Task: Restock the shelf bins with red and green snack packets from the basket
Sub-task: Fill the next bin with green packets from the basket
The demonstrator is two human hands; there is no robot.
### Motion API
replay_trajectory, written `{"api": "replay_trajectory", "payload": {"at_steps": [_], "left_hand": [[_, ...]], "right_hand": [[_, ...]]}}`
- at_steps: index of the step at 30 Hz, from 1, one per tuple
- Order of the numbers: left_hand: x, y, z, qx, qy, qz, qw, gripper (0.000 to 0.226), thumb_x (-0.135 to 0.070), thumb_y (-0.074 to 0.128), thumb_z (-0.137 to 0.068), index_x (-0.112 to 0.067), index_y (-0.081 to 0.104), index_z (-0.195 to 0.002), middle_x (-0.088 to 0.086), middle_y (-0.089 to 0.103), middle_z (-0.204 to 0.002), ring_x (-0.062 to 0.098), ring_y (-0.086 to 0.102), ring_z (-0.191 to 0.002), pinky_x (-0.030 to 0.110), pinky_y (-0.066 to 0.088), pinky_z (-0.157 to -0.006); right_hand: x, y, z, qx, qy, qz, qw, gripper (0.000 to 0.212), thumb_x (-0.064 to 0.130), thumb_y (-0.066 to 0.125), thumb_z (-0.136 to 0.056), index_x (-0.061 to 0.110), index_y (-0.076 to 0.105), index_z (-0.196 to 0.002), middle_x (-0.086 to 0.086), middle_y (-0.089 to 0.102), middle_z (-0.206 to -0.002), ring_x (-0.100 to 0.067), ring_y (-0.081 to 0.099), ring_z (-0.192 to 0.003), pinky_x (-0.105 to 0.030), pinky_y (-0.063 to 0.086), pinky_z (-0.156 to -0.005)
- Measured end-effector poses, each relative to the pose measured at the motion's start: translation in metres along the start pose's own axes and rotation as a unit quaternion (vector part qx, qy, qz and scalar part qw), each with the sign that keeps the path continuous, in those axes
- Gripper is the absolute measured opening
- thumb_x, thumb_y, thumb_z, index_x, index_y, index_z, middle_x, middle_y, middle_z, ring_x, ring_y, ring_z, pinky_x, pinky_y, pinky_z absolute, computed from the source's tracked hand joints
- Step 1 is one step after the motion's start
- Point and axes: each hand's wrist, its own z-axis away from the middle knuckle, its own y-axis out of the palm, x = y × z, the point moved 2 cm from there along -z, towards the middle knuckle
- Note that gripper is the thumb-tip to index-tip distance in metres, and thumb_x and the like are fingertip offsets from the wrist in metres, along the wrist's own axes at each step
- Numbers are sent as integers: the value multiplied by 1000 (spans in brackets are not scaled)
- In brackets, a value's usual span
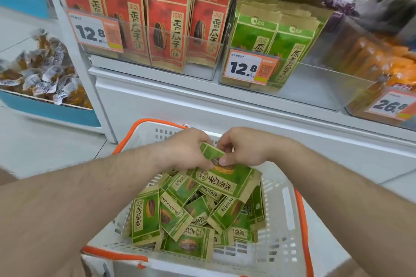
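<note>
Red part apparently done: red bin (157, 51) on the shelf packed full with upright red packets (167, 29), four rows across, and no red packet visible in the basket (283, 227). Green part only partly done: green bin (292, 83), just beside the red one on the right, carrying upright green packets (270, 47) on its left side, with bare space on its right side behind the clear front. Still plenty to move: a loose heap of green packets (180, 216) lying in all directions in the white basket with orange handles, low in front of the shelf. Left hand (182, 148) and right hand (243, 146) both over the far end of the basket, fingers curled and pinching the same green packet (222, 175) from its two sides, lifted a little above the heap. Probably a pick-up step in hand, then placing upright into the green bin. Exact count of packets left: impossible to tell, many hidden under others.
</note>
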Motion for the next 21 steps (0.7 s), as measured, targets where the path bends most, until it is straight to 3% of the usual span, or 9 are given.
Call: {"api": "replay_trajectory", "payload": {"at_steps": [2, 5, 7, 9, 10, 12, 15, 19, 21], "left_hand": [[2, -3, -1, -28, -20, 71, 997, 28, -9, 83, -74, -19, 66, -94, 0, 71, -71, 13, 67, -55, 26, 52, -48], [12, -8, -3, -70, -68, 237, 967, 30, -5, 81, -76, -17, 65, -98, 6, 75, -78, 23, 73, -69, 32, 55, -60], [18, -9, -5, -100, -91, 351, 927, 31, -4, 77, -80, -15, 63, -105, 6, 76, -79, 23, 73, -70, 36, 57, -64], [19, -8, -6, -119, -95, 460, 875, 32, -4, 73, -84, -12, 61, -112, 6, 75, -78, 21, 72, -68, 37, 58, -67], [19, -7, -6, -124, -92, 507, 848, 32, -4, 71, -85, -12, 60, -114, 7, 76, -80, 21, 72, -69, 38, 58, -69], [17, -8, -5, -127, -81, 581, 800, 34, -5, 70, -86, -11, 59, -117, 9, 76, -87, 21, 73, -72, 38, 57, -70], [9, -6, -3, -122, -61, 632, 763, 31, -6, 68, -86, -12, 58, -115, 11, 76, -92, 22, 73, -75, 36, 54, -69], [-1, -3, -1, -118, -47, 632, 765, 29, -7, 68, -85, -14, 60, -113, 10, 76, -93, 23, 72, -82, 41, 54, -86], [-4, -4, 1, -115, -42, 618, 776, 42, -9, 72, -78, -13, 60, -118, 11, 76, -98, 25, 72, -89, 44, 52, -94]], "right_hand": [[-2, -5, 2, -67, 15, -13, 998, 14, 32, 72, -88, 25, 69, -100, 7, 69, -98, -12, 60, -84, -26, 45, -72], [-5, -13, 5, -254, 39, -74, 963, 31, 27, 68, -90, 22, 67, -121, 8, 63, -119, -8, 55, -101, -16, 36, -85], [-9, -13, 10, -429, 68, -142, 889, 35, 23, 66, -90, 20, 63, -125, 5, 57, -123, -10, 53, -111, -12, 31, -90], [-14, -7, 13, -547, 110, -256, 790, 38, 23, 68, -88, 22, 57, -124, 6, 51, -119, -11, 52, -109, -20, 39, -94], [-16, -2, 11, -551, 140, -336, 751, 40, 25, 70, -86, 23, 54, -123, 8, 50, -116, -13, 53, -105, -30, 46, -93], [-16, 8, 4, -444, 178, -527, 703, 44, 30, 73, -85, 19, 54, -123, 4, 55, -115, -17, 56, -90, -39, 52, -79], [-7, 23, -3, -244, 125, -672, 688, 35, 34, 67, -92, 12, 64, -118, -6, 67, -115, -14, 50, -63, -28, 40, -58], [-2, 21, -2, -266, 62, -689, 671, 18, 22, 61, -98, 7, 68, -105, -5, 71, -93, -12, 49, -55, -25, 38, -54], [-1, 14, 2, -289, 59, -657, 694, 11, 17, 58, -99, 10, 66, -99, -3, 69, -88, -12, 50, -55, -25, 40, -53]]}}
